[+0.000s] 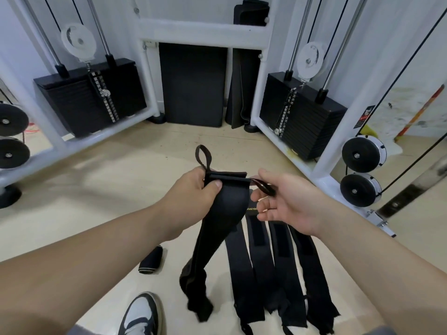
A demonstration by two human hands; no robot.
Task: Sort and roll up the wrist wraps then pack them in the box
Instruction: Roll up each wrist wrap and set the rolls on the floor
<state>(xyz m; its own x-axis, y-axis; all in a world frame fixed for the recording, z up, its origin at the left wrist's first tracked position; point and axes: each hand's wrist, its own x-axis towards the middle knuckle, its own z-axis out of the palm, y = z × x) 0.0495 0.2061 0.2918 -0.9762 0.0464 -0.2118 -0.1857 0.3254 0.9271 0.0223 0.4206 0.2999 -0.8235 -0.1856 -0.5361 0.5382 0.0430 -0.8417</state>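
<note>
A gym: cable machine weight stacks [89, 97], pulleys [362, 154], mats [191, 85].

1 wide-angle head cam, fwd & down, close on left hand [191, 192] & right hand [290, 201].

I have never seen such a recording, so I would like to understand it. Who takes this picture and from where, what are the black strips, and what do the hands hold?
No machine works here: a person wears a camera on the head, which looks down at their own bare hands. The left hand grips the top of a black wrist wrap that hangs down; the right hand seems to pinch its thumb loop. On the pale floor four flat wraps lie side by side, and one rolled wrap lies to their left. A shoe shows below. Behind stand gym weight stacks. No box is in view.
</note>
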